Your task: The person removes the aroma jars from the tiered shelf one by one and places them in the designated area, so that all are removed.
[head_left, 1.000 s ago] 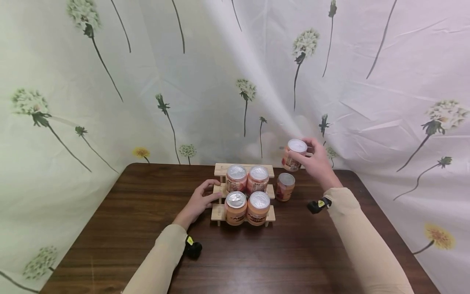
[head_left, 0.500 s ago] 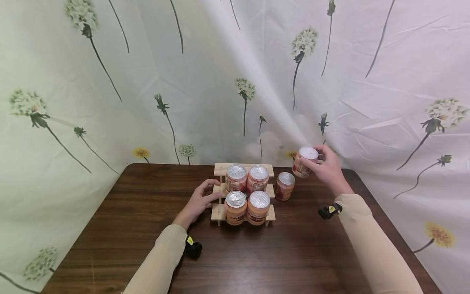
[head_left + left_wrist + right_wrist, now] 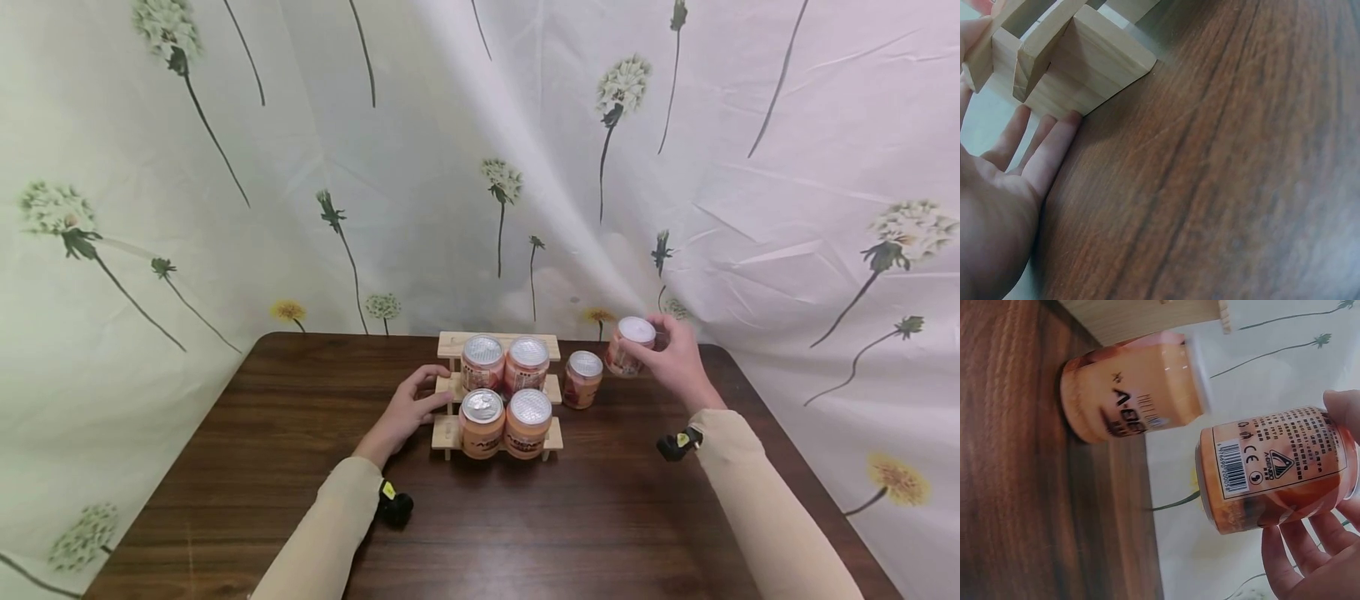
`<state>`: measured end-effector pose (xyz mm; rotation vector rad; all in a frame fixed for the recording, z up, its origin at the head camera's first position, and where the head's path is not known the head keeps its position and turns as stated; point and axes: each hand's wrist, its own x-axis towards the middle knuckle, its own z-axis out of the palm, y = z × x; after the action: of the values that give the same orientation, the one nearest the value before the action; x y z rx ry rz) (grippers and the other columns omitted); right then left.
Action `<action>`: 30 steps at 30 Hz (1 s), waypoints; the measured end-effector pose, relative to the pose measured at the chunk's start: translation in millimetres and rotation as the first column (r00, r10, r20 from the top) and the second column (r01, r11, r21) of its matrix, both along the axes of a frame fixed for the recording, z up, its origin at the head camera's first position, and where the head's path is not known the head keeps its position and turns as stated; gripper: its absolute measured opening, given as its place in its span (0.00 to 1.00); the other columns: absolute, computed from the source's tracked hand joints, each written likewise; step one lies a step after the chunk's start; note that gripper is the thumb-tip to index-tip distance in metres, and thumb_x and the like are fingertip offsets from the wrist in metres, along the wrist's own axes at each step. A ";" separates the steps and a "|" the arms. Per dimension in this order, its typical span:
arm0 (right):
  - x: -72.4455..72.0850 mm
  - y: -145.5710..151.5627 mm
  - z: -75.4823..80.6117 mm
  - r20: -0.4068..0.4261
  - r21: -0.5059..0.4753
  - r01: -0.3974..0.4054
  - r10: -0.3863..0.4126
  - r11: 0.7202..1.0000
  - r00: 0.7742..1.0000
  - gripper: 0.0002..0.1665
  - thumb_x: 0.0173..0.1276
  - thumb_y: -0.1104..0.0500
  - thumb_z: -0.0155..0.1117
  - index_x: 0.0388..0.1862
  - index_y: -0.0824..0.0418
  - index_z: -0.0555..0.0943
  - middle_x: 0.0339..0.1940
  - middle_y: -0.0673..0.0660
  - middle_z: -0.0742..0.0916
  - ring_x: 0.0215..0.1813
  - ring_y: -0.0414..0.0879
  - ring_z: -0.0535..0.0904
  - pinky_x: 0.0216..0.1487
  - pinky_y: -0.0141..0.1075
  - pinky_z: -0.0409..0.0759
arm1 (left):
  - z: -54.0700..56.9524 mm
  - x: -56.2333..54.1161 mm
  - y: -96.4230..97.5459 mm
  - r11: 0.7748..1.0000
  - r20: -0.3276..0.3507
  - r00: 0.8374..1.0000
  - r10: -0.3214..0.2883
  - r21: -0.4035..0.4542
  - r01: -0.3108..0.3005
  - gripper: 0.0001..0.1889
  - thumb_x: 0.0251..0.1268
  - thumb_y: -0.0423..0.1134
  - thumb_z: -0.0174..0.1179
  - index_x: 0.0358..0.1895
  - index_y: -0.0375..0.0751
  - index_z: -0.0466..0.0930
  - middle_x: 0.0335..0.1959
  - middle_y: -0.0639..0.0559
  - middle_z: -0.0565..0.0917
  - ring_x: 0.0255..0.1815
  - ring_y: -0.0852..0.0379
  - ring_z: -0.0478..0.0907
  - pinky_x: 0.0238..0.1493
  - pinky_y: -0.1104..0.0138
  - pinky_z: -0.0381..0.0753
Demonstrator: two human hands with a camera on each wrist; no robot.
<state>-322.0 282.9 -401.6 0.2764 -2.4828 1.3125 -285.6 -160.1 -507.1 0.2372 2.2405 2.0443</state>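
In the head view my right hand (image 3: 678, 362) holds a peach-orange jar (image 3: 625, 354) with a silvery lid, thumb and fingers around its sides. The right wrist view shows the barcode label of this held jar (image 3: 1272, 469) and its base raised off the table. A similar jar (image 3: 582, 385) stands on the table to its left, beside a three-tier wooden rack (image 3: 446, 433). My left hand (image 3: 408, 410) rests at the rack's left end. Seen from the left wrist, straight fingers (image 3: 1054, 150) touch the rack's side panel (image 3: 1085, 69).
Two jars (image 3: 481, 429) (image 3: 527, 429) stand on the rack's lowest tier, and two more (image 3: 482, 367) (image 3: 527, 367) on the tier behind. The dark wooden table (image 3: 517, 533) ends at a flower-printed curtain (image 3: 420, 208).
My right hand has carried its jar rightward and then lower, past the jar standing on the table. The left hand stays at the rack, which has not visibly moved.
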 end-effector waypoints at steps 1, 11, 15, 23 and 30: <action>0.3 0.9 -2.4 0.005 0.008 0.002 -0.002 1.000 1.000 0.32 0.67 0.55 0.78 0.59 0.72 0.75 0.53 0.66 0.83 0.46 0.47 0.79 0.43 0.24 0.74 | 0.4 0.0 0.2 1.000 0.002 1.000 0.001 0.001 -0.001 0.20 0.76 0.42 0.66 0.65 0.45 0.74 0.71 0.37 0.70 0.59 0.46 0.77 0.47 0.58 0.85; 2.6 7.7 -28.4 0.083 0.068 0.027 -0.033 0.997 0.996 0.35 0.68 0.48 0.78 0.62 0.68 0.75 0.56 0.64 0.83 0.52 0.48 0.79 0.47 0.25 0.74 | 0.5 -0.7 0.9 1.000 0.010 1.000 0.006 -0.007 -0.006 0.20 0.75 0.42 0.67 0.65 0.47 0.75 0.74 0.38 0.68 0.61 0.44 0.76 0.48 0.57 0.85; 4.1 10.4 -39.3 0.102 0.061 0.030 -0.036 0.998 0.994 0.35 0.67 0.49 0.79 0.61 0.69 0.75 0.55 0.65 0.83 0.51 0.49 0.79 0.46 0.25 0.75 | 0.4 -0.4 1.3 1.000 0.009 1.000 0.004 -0.009 -0.004 0.21 0.75 0.43 0.67 0.65 0.47 0.75 0.74 0.38 0.68 0.61 0.44 0.76 0.48 0.58 0.84; 5.9 12.1 -54.5 0.170 0.042 0.043 -0.050 0.998 0.984 0.38 0.66 0.47 0.80 0.63 0.68 0.74 0.59 0.67 0.82 0.57 0.57 0.82 0.46 0.25 0.77 | 0.7 0.1 1.0 1.000 0.013 1.000 -0.001 0.004 0.001 0.21 0.75 0.42 0.67 0.65 0.46 0.74 0.74 0.38 0.69 0.60 0.44 0.76 0.49 0.57 0.84; 5.0 13.4 -62.8 0.190 0.040 0.036 -0.043 0.999 0.981 0.39 0.66 0.48 0.80 0.64 0.69 0.74 0.61 0.68 0.83 0.59 0.58 0.82 0.48 0.27 0.78 | -0.2 0.0 0.0 1.000 0.019 1.000 0.008 -0.006 -0.008 0.21 0.75 0.43 0.67 0.66 0.47 0.74 0.74 0.39 0.68 0.60 0.45 0.76 0.48 0.59 0.83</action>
<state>-317.0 296.3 -464.4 0.1130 -2.6577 1.3358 -285.6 -160.1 -507.3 0.2084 2.2400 2.0346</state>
